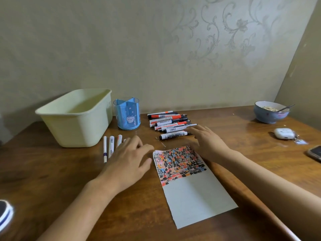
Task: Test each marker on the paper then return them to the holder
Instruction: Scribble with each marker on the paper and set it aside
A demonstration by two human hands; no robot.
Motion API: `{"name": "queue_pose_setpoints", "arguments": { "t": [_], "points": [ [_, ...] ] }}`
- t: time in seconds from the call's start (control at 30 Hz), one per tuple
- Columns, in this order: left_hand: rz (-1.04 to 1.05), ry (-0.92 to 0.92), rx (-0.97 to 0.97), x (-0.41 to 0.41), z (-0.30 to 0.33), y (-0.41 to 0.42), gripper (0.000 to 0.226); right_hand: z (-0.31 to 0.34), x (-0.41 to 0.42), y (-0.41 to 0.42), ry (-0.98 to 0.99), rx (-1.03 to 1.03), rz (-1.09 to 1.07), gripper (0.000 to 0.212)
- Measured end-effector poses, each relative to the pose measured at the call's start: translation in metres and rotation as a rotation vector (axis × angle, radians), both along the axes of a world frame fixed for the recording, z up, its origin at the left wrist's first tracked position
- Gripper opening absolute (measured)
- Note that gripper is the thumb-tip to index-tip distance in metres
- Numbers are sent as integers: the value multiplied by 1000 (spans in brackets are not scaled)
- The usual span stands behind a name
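Both hands hover with fingers loosely spread, holding nothing. Left hand [129,158] sits over thin pens [111,146] beside the scribbled paper [189,185]; right hand [206,142] reaches toward the whiteboard markers [171,123] piled on the worktop [52,171]. Behind stands the blue holder [127,114], next to a pale green tub [76,117].

Phone [315,152] cut by right edge, left hand [128,160] hiding pens [111,145]
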State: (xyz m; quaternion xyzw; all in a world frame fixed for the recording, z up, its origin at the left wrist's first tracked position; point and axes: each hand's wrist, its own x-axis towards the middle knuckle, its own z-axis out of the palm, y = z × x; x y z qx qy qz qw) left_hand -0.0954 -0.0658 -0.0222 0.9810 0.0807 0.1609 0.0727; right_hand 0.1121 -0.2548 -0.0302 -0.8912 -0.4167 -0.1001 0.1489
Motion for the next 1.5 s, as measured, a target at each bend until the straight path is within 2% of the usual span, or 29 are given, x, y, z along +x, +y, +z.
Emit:
{"name": "queue_pose_setpoints", "arguments": {
  "t": [0.17,0.4,0.63,0.73,0.8,0.9,1.1,1.33,1.5],
  "points": [
    [-163,63,5,2,-7,-8,41,4,12,15,-16,-49,-8,46],
    [-182,110,-15,4,-13,0,38,-1,16,21,-35,-64,-19,42],
    [-165,135,-47,3,-13,1,38,3,15,19,-44,-51,-34,21],
    [-157,136,-56,3,-12,0,38,8,10,15,-55,42,-14,16],
    [-148,130,-62,4,-12,-1,38,16,1,9,81,190,26,13],
    [-141,118,-79,4,-11,-2,38,25,-23,2,441,398,119,8],
    [-165,14,-118,4,-6,-7,40,20,-55,-8,897,566,274,14],
    [-210,-88,-104,1,-1,-23,61,16,-66,-11,1060,587,321,31],
    [-208,-131,-116,0,-3,-28,33,15,-70,-12,1096,552,364,24]
  ]
}}
